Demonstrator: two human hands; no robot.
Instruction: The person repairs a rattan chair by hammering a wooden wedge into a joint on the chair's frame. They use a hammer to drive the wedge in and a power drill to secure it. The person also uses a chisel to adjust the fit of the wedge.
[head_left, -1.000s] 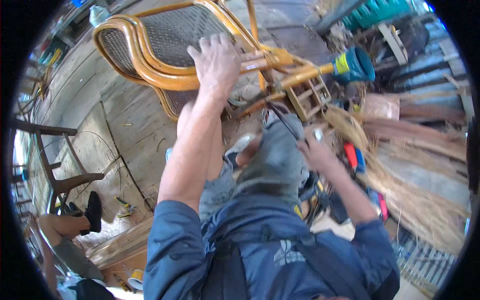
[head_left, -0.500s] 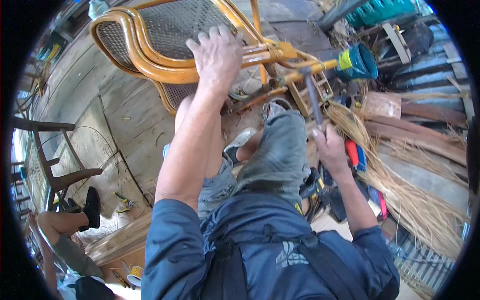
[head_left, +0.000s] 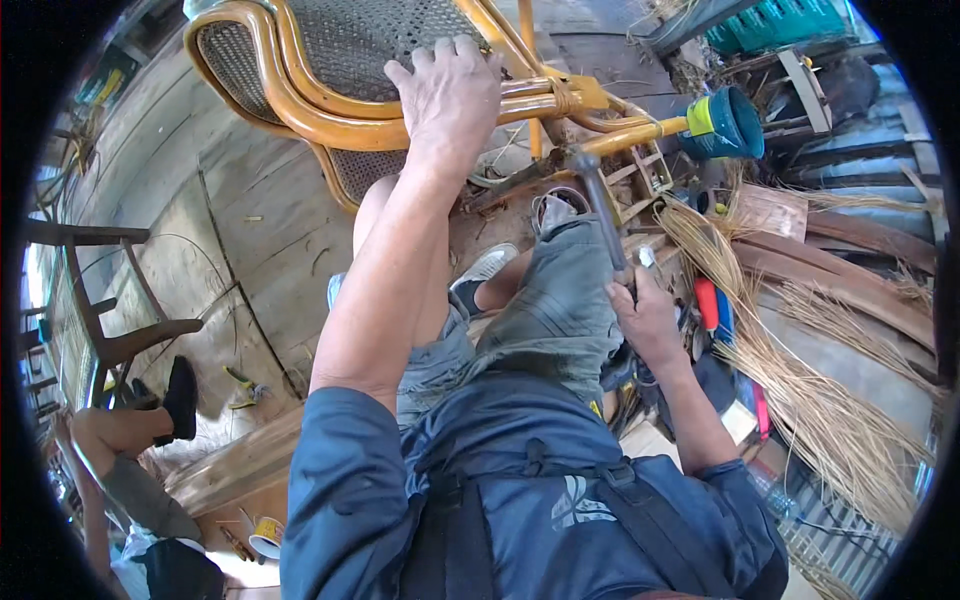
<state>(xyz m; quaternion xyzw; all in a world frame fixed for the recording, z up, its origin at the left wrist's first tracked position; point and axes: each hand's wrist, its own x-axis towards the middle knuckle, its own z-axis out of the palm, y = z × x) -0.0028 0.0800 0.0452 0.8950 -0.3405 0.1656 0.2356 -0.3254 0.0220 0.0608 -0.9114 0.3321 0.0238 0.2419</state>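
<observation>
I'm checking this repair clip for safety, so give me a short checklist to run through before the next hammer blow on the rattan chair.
1. Chair braced: left hand presses flat on the orange rattan chair frame. Ok.
2. Hammer grip: right hand is closed round the hammer handle. Ok.
3. Hammer head on target: it sits at the frame joint below the left hand; exact contact cannot tell.
4. Left fingers away from the head: apart, though on the same rail. Ok, with care.
5. Knees and sandals lie right under the strike zone. Not ok.
6. Loose rattan strands and tools crowd the right elbow. Not ok.
</observation>
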